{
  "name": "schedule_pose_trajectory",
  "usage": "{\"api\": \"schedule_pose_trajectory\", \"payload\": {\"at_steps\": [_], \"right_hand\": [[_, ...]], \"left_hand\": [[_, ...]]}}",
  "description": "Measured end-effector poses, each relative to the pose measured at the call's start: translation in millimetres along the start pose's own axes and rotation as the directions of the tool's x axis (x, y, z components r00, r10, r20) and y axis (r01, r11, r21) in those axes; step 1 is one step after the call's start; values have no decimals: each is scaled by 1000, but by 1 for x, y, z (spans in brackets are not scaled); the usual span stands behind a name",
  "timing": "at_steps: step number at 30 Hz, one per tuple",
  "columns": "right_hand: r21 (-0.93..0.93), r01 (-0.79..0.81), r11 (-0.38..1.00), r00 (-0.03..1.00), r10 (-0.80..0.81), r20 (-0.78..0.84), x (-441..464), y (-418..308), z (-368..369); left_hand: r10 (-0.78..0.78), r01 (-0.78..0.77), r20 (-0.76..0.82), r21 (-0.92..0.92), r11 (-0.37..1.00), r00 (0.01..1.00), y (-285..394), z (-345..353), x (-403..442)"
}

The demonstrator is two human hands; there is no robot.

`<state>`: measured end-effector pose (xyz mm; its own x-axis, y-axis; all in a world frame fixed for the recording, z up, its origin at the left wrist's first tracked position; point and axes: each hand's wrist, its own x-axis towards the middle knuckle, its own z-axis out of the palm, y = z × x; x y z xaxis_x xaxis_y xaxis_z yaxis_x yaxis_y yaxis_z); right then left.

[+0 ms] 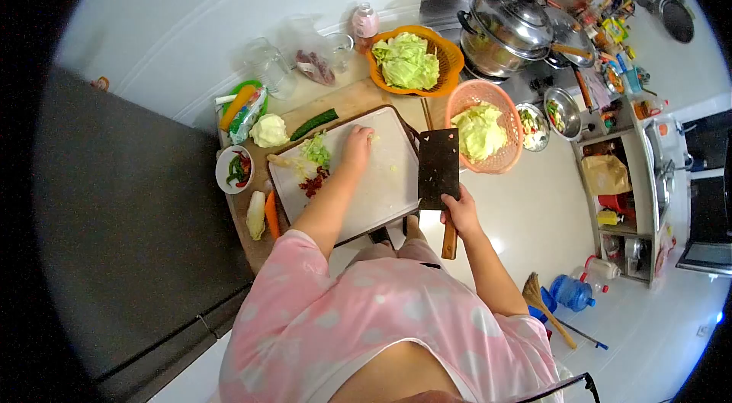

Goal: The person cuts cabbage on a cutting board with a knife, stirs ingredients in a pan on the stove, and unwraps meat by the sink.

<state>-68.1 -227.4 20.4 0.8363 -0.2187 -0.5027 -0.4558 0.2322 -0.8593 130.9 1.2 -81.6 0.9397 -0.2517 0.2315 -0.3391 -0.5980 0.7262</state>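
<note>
My right hand (462, 212) is wrapped round the wooden handle of a broad, dark cleaver (438, 166). Its blade is held off the right edge of the white cutting board (381, 189), beside the pink basket. Over the upper part of the board, my left hand (358, 145) has its fingers drawn together; a pale scrap shows at the fingertips, too small to name. To its left on the board lie chopped green pieces (315, 151) and a small heap of chopped red pieces (313, 183).
Cabbage leaves fill an orange basket (455, 60) and a pink basket (515, 128). Along the board's left lie a cucumber (313, 123), a carrot (271, 214) and a bowl of peppers (221, 171). A steel pot (499, 29) stands on the stove at the back right.
</note>
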Motion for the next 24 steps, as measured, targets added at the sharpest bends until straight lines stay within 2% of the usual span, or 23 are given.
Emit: {"api": "schedule_pose_trajectory", "payload": {"at_steps": [3, 7, 12, 18, 21, 23, 24], "right_hand": [[15, 2, 1000, 1000, -2, -12, -7, 2, -2], [0, 0, 1000, 1000, 0, -25, -13, 3, -4], [25, -3, 1000, 1000, 4, -30, -11, 7, -4], [-7, -19, 1000, 999, 19, 33, 0, -2, -2], [-79, 14, 997, 998, -9, 66, 15, -7, -5], [-158, 88, 984, 992, -72, 99, 26, -15, -5], [-317, 78, 945, 994, -48, 101, 23, -33, -2]], "left_hand": [[57, -85, 328, 71, 994, 943, 12, 3, -4], [177, -204, 359, 37, 978, 917, 46, -7, -37], [175, -243, 443, 101, 965, 879, 50, 0, -44], [65, -227, 482, 287, 931, 874, 58, 14, -42], [-27, -85, 497, 201, 976, 867, 54, 6, -31], [-104, 58, 389, 129, 990, 915, 28, 6, -1], [-106, 84, 293, 85, 993, 950, 31, -4, 20]]}}
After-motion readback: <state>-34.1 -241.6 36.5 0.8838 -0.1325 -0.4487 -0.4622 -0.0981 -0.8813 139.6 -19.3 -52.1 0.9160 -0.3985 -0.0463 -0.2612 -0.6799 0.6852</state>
